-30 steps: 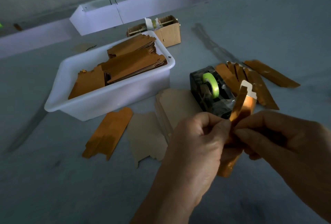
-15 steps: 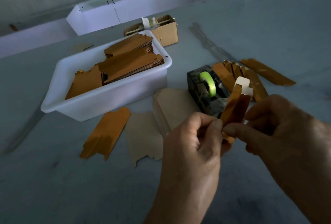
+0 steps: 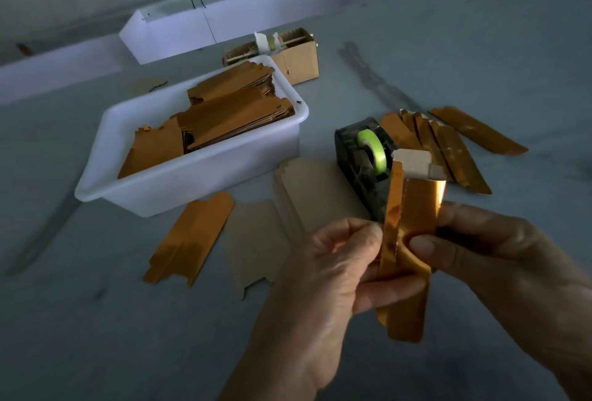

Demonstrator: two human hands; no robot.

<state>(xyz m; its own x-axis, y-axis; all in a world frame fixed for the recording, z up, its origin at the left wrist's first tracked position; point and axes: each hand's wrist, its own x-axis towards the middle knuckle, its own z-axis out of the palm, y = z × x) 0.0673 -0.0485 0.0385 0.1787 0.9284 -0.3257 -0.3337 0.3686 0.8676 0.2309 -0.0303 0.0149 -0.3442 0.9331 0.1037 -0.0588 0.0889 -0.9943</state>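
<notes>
While the shiny gold half-folded cardboard carton (image 3: 413, 205) is pinched upright between left hand (image 3: 326, 272) and right hand (image 3: 499, 266), its middle is covered by 2 thumbs (image 3: 423, 245) | black tape dispenser (image 3: 355, 150) just behind is partly hidden.
</notes>
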